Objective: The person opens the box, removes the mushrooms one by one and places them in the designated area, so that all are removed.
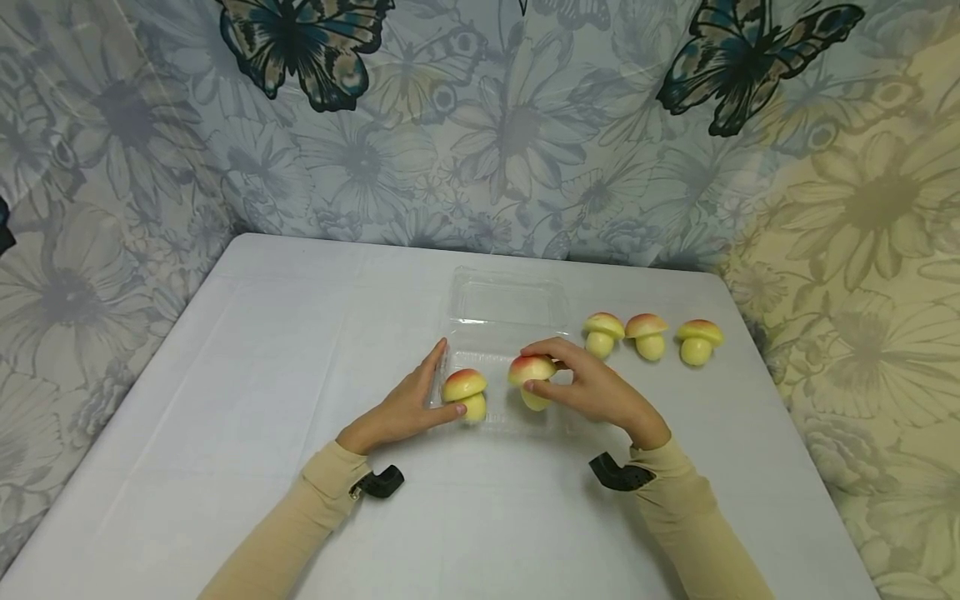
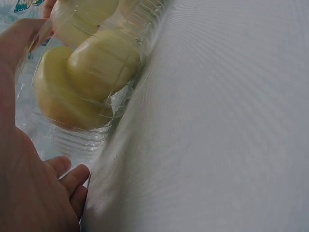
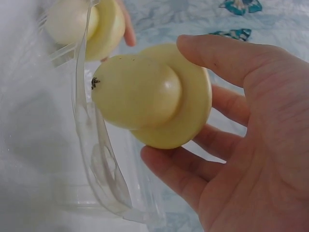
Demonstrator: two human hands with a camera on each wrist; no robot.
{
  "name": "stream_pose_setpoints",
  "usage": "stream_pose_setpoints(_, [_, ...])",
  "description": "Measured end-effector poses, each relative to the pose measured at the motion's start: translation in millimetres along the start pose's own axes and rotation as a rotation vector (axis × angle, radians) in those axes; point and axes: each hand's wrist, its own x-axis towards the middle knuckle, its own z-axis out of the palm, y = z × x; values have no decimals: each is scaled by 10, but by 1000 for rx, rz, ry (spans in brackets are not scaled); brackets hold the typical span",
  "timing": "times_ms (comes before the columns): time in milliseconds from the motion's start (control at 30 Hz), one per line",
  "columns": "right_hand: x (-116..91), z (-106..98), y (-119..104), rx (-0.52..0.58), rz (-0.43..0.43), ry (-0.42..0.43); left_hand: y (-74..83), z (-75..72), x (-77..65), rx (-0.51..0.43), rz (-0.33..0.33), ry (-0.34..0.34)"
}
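A clear plastic clamshell box stands on the table with its lid folded back. Inside its left half is a yellow toy mushroom with a reddish cap top. My left hand rests along the box's left side, fingers outside the wall and thumb over the front rim near that mushroom. Over the right half, my right hand grips a second toy mushroom by its cap. The right wrist view shows its pale stem pointing toward the box, a dark speck at the stem's end.
Three more toy mushrooms stand in a row right of the box: one near the lid, a middle one and a far-right one. A white cloth covers the table. Butterfly-patterned walls stand behind and at the sides.
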Motion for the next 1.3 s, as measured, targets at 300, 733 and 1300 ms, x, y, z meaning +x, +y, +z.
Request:
stream_pose_setpoints(300, [-30,-41,16,1,-10,12,-3,7,1,2,-3,3])
stream_pose_setpoints(733, [-47,-102,17,-6,-28,31,26,-2,-14,-1,-12,-2])
stream_pose_setpoints(1300, [-66,-175,18,-11,-27,44,7,3,-8,-7,-14,0])
